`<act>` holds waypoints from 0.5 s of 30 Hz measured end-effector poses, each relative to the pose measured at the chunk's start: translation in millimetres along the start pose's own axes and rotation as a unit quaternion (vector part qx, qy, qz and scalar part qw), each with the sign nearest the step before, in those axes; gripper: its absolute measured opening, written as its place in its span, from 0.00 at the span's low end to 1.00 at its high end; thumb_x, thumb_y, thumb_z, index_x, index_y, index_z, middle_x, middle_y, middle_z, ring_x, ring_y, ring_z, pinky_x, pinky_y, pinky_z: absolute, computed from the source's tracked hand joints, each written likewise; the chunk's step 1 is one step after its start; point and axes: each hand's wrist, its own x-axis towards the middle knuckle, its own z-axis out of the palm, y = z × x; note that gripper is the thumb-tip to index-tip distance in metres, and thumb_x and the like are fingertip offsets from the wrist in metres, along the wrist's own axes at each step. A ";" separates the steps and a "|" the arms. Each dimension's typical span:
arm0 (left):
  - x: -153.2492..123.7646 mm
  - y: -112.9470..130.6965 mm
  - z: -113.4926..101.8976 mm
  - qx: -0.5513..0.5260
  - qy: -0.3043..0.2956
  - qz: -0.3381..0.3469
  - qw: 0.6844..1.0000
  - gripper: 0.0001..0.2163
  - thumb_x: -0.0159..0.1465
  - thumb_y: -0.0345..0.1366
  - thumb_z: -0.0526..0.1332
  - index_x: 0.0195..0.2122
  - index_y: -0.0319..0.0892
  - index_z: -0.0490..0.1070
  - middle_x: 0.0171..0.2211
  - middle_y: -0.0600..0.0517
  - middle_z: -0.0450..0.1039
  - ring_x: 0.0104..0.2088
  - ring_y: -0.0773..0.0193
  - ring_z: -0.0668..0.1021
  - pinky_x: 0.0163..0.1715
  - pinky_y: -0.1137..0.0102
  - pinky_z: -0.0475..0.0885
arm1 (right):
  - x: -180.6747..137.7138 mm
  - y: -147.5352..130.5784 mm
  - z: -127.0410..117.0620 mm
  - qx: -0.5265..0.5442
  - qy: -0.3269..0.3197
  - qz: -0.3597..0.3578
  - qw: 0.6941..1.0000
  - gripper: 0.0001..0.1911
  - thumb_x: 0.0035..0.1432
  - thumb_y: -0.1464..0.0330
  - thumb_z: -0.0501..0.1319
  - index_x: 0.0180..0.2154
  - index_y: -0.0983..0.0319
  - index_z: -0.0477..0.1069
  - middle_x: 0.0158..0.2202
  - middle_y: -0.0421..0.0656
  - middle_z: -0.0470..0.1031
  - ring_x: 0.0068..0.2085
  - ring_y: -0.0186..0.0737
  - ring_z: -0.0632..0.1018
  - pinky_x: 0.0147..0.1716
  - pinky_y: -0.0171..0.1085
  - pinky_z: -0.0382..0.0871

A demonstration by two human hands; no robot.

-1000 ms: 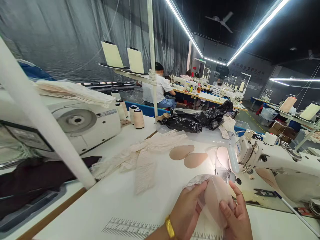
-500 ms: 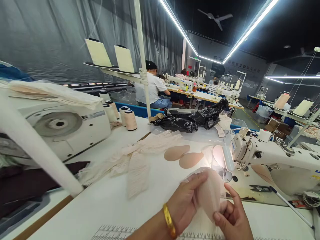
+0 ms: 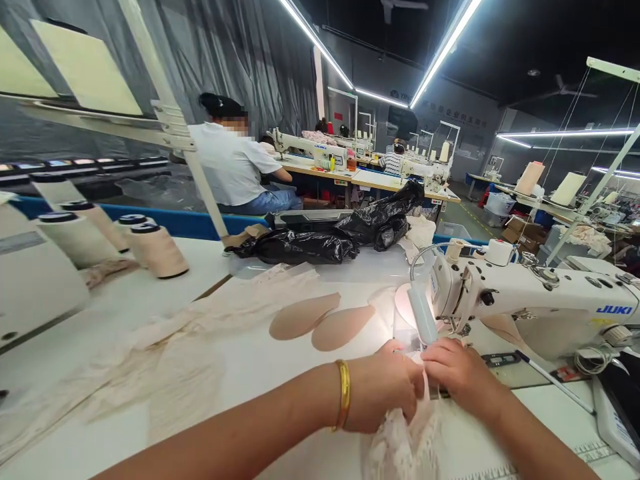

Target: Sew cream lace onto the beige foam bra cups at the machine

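Pale fabric moved forward to just below the lamp, left hand and right hand both pinching it, white sewing machine beyond the right hand marked "JUKI" in blue, wall lettering far ahead too small to read.

Several thread cones stand on the adjoining desk at the left, and a crumpled black plastic bag lies just beside the foot of a white pole. Beyond it, a person in a white shirt sits at a further desk, with a dark grey curtain behind. Cardboard boxes show at the right, while strip lights and a fan hang overhead.
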 end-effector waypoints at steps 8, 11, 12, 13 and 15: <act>5.4 -7.9 22.7 -0.016 0.043 -0.043 0.998 0.17 0.43 0.16 0.66 0.29 0.46 0.78 0.47 0.51 0.78 0.45 0.54 0.79 0.59 0.47 0.61 | -4.5 -13.7 -13.9 0.099 -0.056 0.075 0.991 0.16 0.62 0.81 0.54 0.41 0.57 0.73 0.40 0.41 0.81 0.41 0.41 0.76 0.36 0.37 0.66; 10.2 -18.2 42.7 -0.009 0.084 -0.032 0.996 0.15 0.45 0.21 0.68 0.32 0.47 0.79 0.47 0.53 0.78 0.45 0.55 0.78 0.58 0.52 0.62 | -7.4 -9.9 -10.0 0.069 -0.059 0.095 0.991 0.15 0.63 0.80 0.56 0.42 0.57 0.74 0.40 0.41 0.81 0.41 0.42 0.76 0.33 0.37 0.65; 11.5 -21.6 47.5 -0.008 0.096 -0.030 0.995 0.16 0.46 0.22 0.68 0.33 0.48 0.79 0.48 0.53 0.77 0.45 0.56 0.77 0.58 0.54 0.62 | -8.9 -7.9 -8.1 0.062 -0.058 0.099 0.991 0.15 0.63 0.80 0.56 0.43 0.57 0.74 0.41 0.42 0.81 0.42 0.43 0.76 0.33 0.36 0.65; 12.5 -24.5 51.1 -0.006 0.102 -0.030 0.994 0.16 0.46 0.23 0.67 0.35 0.49 0.79 0.49 0.54 0.77 0.46 0.56 0.77 0.58 0.55 0.62 | -10.5 -6.0 -6.4 0.054 -0.058 0.101 0.992 0.15 0.63 0.80 0.56 0.44 0.56 0.74 0.42 0.42 0.81 0.43 0.43 0.77 0.33 0.36 0.66; 14.1 -28.4 54.7 -0.002 0.106 -0.038 0.994 0.16 0.46 0.23 0.67 0.35 0.48 0.79 0.49 0.53 0.76 0.46 0.55 0.76 0.58 0.55 0.62 | -12.9 -2.7 -4.0 0.034 -0.061 0.105 0.992 0.16 0.62 0.80 0.57 0.45 0.56 0.74 0.44 0.43 0.81 0.44 0.43 0.77 0.36 0.36 0.68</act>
